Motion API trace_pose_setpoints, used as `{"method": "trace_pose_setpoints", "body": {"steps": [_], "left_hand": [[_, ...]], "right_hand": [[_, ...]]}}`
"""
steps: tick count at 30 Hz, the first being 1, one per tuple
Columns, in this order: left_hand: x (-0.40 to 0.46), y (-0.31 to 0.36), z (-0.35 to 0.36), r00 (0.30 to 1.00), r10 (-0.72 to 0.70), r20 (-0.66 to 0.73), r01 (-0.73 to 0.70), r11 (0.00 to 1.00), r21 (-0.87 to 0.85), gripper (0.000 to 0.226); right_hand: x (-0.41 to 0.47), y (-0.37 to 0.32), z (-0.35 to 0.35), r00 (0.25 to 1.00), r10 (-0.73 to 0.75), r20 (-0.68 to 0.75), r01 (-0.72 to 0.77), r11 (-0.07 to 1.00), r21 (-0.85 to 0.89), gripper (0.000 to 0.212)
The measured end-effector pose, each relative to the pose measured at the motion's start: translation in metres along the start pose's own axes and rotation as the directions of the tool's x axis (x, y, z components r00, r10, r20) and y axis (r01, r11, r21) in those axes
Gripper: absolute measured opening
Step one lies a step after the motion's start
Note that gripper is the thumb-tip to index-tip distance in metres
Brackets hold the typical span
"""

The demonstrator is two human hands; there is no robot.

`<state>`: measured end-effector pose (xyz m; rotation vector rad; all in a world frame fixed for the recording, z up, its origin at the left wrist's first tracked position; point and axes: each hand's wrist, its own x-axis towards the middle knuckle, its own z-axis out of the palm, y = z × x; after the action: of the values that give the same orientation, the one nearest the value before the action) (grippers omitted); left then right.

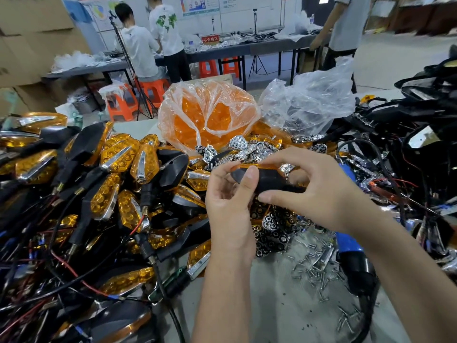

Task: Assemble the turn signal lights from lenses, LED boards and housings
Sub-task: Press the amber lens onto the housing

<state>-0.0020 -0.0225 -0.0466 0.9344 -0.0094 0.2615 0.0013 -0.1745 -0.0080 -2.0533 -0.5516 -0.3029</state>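
Note:
Both my hands hold one turn signal light (268,179) above the table: a black housing with an amber lens along its top edge. My left hand (231,201) grips its left end, thumb on the black housing. My right hand (319,191) grips its right end, fingers over the lens and thumb beneath. A big heap of assembled amber and black lights (103,184) with wires fills the left. A plastic bag of amber lenses (207,117) stands behind. Chrome reflector pieces (272,229) lie under my hands.
Loose screws (319,268) are scattered on the grey table at the right, beside a blue and black electric screwdriver (351,256). Black housings with wires (408,149) pile up at the right. A clear bag (311,100) sits behind. People stand at far tables.

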Motion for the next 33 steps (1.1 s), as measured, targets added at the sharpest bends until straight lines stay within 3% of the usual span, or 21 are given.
{"method": "trace_pose_setpoints", "body": {"steps": [4, 10, 14, 19, 25, 29, 33], "left_hand": [[0.002, 0.008, -0.005, 0.99, -0.032, 0.137, 0.038, 0.998, -0.043, 0.026], [0.007, 0.015, -0.019, 0.962, 0.032, 0.27, -0.049, 0.997, 0.056, 0.028], [0.014, 0.02, -0.032, 0.932, 0.091, 0.35, -0.157, 0.974, 0.166, 0.039], [0.015, 0.017, -0.031, 0.94, 0.124, 0.319, -0.185, 0.968, 0.169, 0.034], [0.01, 0.011, -0.024, 0.962, 0.098, 0.255, -0.141, 0.978, 0.156, 0.035], [0.011, 0.013, -0.023, 0.967, 0.08, 0.243, -0.125, 0.977, 0.174, 0.022], [0.008, 0.015, -0.022, 0.977, 0.077, 0.199, -0.111, 0.98, 0.165, 0.037]], "right_hand": [[0.001, 0.002, 0.003, 0.965, -0.25, -0.074, 0.233, 0.955, -0.186, 0.044], [0.001, 0.004, 0.004, 0.927, -0.354, -0.124, 0.318, 0.917, -0.24, 0.047], [0.0, 0.002, 0.005, 0.937, -0.326, -0.126, 0.301, 0.936, -0.184, 0.045], [-0.001, 0.001, 0.009, 0.96, -0.266, -0.084, 0.256, 0.96, -0.117, 0.044], [-0.002, 0.003, 0.006, 0.955, -0.275, -0.112, 0.248, 0.946, -0.21, 0.048], [0.0, -0.001, 0.011, 0.947, -0.291, -0.137, 0.253, 0.937, -0.24, 0.045], [0.0, -0.005, 0.013, 0.956, -0.26, -0.136, 0.223, 0.945, -0.24, 0.04]]}}
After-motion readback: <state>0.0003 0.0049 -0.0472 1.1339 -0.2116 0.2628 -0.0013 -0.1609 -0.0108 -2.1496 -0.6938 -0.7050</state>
